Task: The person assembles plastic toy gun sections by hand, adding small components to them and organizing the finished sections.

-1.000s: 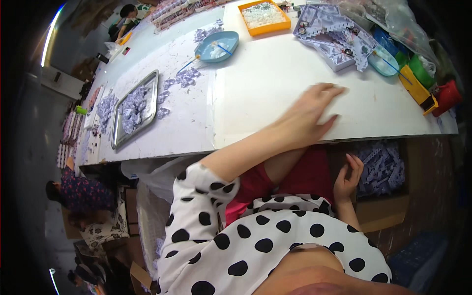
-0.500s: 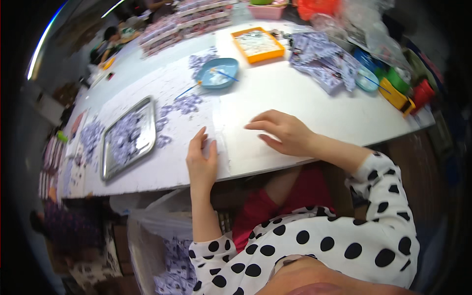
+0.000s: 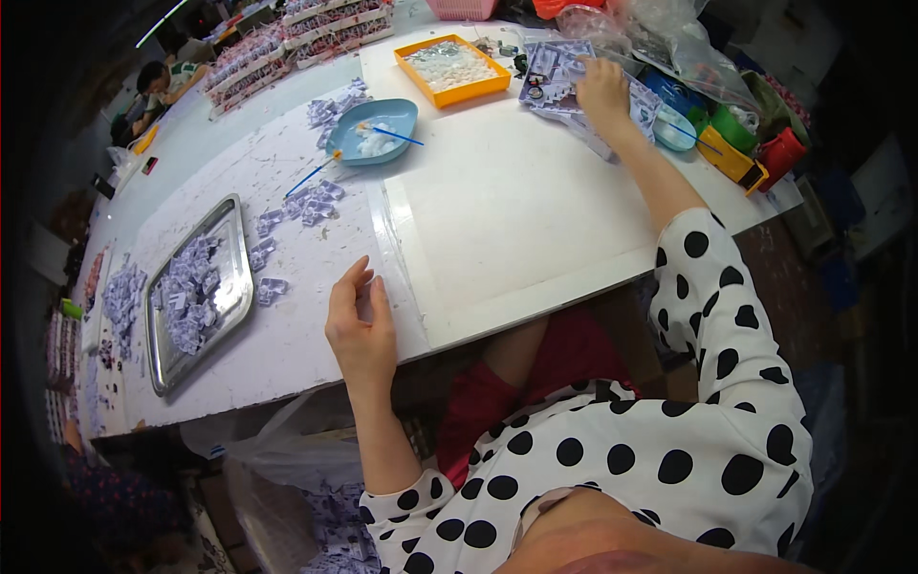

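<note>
My right hand (image 3: 604, 94) reaches to the far right of the table, its fingers bent down onto a pile of lavender printed sheets (image 3: 557, 69). Its fingertips look closed on the top sheet, though the hand partly covers them. Close to the table's front edge, my left hand (image 3: 363, 320) hovers with thumb and fingers apart and nothing between them. Small cut lavender pieces (image 3: 273, 290) lie to its left, and more are heaped in a metal tray (image 3: 251, 277).
Beyond my left hand stands a blue dish (image 3: 406, 120) with white material and blue-handled sticks. An orange tray (image 3: 488, 88) of small pale bits is behind it. Tape rolls (image 3: 782, 153) and plastic bags (image 3: 669, 43) crowd the right. Another person (image 3: 167, 84) sits far left.
My right hand has moved from the middle of the table, away and to the right, onto the lavender sheets. My left hand keeps about the same pose near the front edge.
</note>
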Demonstrator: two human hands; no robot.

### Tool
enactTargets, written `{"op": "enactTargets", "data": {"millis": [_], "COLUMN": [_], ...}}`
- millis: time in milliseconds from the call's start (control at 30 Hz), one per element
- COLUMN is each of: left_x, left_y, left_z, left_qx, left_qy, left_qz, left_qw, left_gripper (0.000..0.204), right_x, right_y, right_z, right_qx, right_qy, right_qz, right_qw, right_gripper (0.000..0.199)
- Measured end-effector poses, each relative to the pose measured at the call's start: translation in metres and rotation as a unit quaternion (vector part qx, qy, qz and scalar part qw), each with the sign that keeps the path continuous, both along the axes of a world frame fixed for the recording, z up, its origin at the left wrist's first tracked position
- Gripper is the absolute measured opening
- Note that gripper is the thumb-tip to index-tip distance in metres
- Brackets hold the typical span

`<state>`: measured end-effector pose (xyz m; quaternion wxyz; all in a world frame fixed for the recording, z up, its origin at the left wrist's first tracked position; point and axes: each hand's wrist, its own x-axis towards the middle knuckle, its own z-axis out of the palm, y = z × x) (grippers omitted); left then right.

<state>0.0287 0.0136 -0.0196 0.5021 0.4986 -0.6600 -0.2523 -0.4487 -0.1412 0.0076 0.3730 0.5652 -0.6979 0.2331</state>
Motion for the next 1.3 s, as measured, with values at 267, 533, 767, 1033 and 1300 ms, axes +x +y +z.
{"op": "enactTargets", "data": {"millis": [267, 533, 767, 1033, 1300], "left_x": [0.01, 0.007, 0.004, 0.007, 0.003], "left_y": [0.001, -0.001, 0.008, -0.014, -0.019], "left_z": [-0.003, -0.007, -0.005, -0.014, -0.018], "left_qx": [0.0, -0.057, -0.02, -0.011, -0.003], "left_qy": [-0.009, -0.052, -0.034, -0.053, -0.034], "left_qz": [0.018, 0.01, 0.014, 0.025, 0.004], "left_qw": [1.0, 0.997, 0.999, 0.998, 0.999], "left_gripper": [0.027, 0.019, 0.018, 0.021, 0.023], "right_x": [-0.059, -0.05, 0.01, 0.043, 0.08], "right_y": [-0.046, -0.036, 0.05, 0.112, 0.042], "right_z": [0.021, 0.028, 0.058, 0.028, -0.009], "right_qx": [0.112, -0.02, 0.027, 0.363, 0.487], "right_qy": [-0.05, -0.078, -0.193, -0.33, -0.19], "right_qz": [-0.091, 0.005, 0.111, 0.345, 0.403], "right_qw": [0.988, 0.997, 0.975, 0.801, 0.751], "right_gripper": [0.028, 0.02, 0.02, 0.025, 0.029]}}
